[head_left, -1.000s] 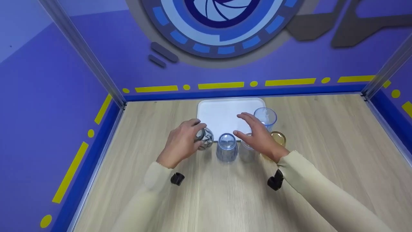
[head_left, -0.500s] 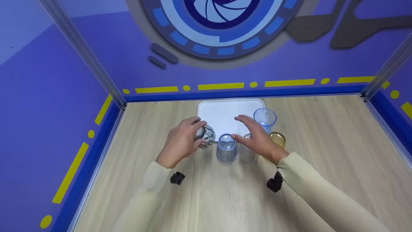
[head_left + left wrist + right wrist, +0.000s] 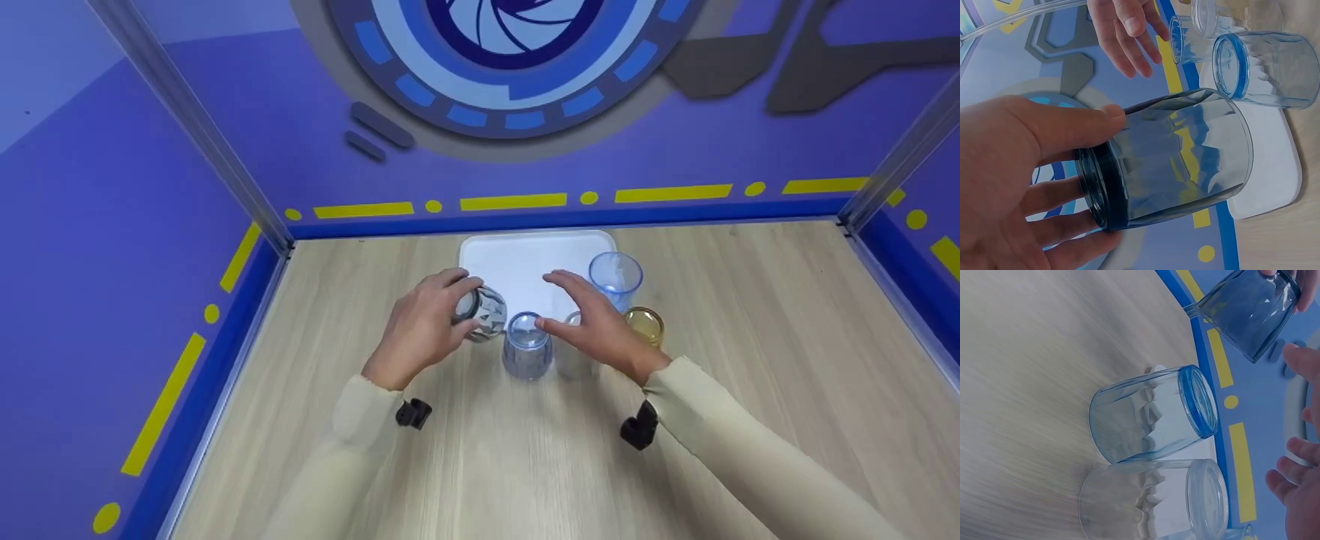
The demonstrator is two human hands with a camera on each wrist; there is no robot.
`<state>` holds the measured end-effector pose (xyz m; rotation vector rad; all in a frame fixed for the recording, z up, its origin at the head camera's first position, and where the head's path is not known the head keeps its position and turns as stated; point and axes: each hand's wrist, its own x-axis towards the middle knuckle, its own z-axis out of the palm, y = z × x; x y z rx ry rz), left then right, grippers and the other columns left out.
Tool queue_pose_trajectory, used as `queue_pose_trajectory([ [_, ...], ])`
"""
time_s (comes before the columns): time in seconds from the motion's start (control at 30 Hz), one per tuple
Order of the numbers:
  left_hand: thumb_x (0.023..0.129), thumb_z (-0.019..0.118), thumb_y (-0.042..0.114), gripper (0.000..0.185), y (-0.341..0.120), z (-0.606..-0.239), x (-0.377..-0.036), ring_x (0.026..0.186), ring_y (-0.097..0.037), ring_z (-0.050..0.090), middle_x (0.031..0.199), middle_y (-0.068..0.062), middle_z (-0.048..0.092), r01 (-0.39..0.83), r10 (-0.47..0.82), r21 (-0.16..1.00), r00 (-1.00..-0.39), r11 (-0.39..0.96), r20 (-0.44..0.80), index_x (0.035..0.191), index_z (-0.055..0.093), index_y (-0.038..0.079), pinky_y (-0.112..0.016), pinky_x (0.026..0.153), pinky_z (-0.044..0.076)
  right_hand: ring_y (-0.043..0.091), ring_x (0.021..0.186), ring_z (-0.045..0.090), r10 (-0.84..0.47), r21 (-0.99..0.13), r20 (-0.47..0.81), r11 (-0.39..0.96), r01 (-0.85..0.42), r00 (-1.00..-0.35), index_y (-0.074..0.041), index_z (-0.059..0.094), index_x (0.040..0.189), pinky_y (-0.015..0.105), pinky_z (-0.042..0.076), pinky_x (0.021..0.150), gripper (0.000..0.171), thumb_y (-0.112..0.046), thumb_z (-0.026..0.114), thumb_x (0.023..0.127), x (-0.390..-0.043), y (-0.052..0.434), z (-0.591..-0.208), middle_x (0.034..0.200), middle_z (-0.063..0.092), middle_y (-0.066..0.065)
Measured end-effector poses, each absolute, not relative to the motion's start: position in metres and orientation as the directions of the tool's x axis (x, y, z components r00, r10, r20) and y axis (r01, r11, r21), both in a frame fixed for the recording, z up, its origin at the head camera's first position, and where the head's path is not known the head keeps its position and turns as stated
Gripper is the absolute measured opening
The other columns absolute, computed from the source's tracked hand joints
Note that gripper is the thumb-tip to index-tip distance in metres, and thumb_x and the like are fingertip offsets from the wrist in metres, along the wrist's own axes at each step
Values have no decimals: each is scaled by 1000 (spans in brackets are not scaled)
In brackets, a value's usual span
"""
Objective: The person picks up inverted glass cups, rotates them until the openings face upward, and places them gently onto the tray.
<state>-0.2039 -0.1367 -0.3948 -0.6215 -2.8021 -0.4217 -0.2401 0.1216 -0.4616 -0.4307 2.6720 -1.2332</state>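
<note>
The left hand (image 3: 420, 330) grips a dark smoky glass (image 3: 484, 315), fingers and thumb curled round its rim end, lifted and tilted off the wood. Just right of those fingertips stands a blue-rimmed glass (image 3: 527, 346), then a clear glass (image 3: 574, 352). The right hand (image 3: 600, 326) hovers over that clear glass, fingers spread and relaxed, holding nothing. Seemingly a grasp is about to begin; that calls for lowering and curling the fingers round it.

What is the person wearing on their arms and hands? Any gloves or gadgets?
Both arms are covered by long, close-fitting cream sleeves that end at the wrists. The left hand and the right hand are bare: no gloves, and no rings that show. A small black device sits under the left wrist and a similar one under the right.
</note>
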Motion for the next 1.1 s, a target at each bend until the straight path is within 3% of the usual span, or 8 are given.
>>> queue_pose_trajectory([
  [0.53,83,76,27,50,-136,-395,-207,121,-25,59,134,-8,59,429,351,310,-894,848,277,129,61,16,-43,97,51,21,148,23,-313,-779,-55,607,-156,-948,-38,34,146,54,31,114,86,-73,64,74,-238,122,-462,159,25,-10],
  [1.1,87,72,26,48,-137,-401,-209,121,-24,58,134,-7,58,436,337,386,-893,813,299,131,58,14,-42,99,50,25,141,35,-361,-814,1,541,-210,-933,-36,34,146,54,35,112,78,-51,73,80,-236,123,-464,157,29,-7],
])
